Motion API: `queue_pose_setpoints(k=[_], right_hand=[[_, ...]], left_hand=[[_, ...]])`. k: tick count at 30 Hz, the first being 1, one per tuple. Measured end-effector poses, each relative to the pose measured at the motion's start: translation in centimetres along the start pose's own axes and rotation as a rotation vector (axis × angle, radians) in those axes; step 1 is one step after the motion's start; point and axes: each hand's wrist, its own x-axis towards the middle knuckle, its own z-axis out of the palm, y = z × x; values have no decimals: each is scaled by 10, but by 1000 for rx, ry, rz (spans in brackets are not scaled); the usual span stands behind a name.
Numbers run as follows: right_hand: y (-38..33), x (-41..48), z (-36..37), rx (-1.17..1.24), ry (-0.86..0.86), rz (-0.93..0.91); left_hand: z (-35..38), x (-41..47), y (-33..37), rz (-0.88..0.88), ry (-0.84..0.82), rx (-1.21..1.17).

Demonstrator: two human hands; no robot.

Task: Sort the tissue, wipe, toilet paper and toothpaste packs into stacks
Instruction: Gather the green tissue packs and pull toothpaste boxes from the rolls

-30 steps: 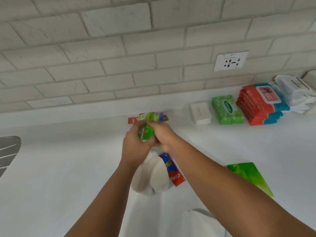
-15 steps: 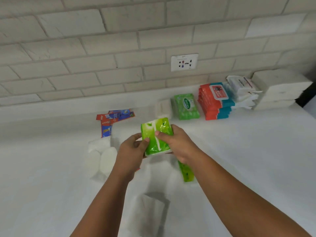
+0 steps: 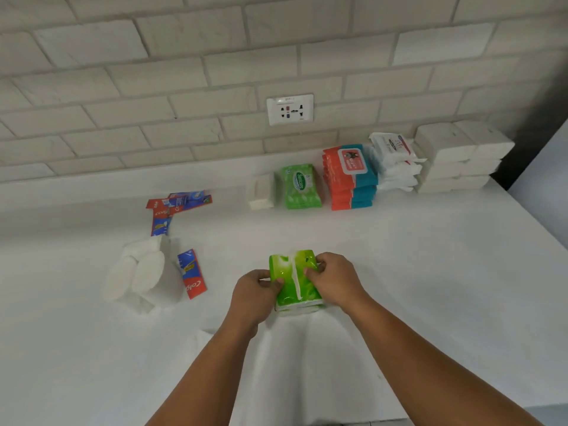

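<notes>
I have the left hand [image 3: 255, 298] and right hand [image 3: 333, 282] pinching the green tissue pack [image 3: 292, 281] by its sides, mid-bench [image 3: 430, 272]. Its slick wrapper could slip on release and land skewed, I judge.

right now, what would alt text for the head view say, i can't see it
The left hand and right hand hold a green tissue pack at a white counter. To the left lie toothpaste boxes and toilet paper rolls; stacked wipe packs and tissue packs line the brick wall.
</notes>
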Motion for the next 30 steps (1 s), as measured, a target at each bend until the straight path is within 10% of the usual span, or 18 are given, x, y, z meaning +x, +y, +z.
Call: queue_pose_setpoints(k=[15, 30], right_hand=[[-5, 1, 5, -20, -57, 5], [-156, 71, 118, -85, -127, -350]], left_hand=[[-12, -10, 8, 63, 120, 249], [-194, 83, 45, 355, 343, 546]])
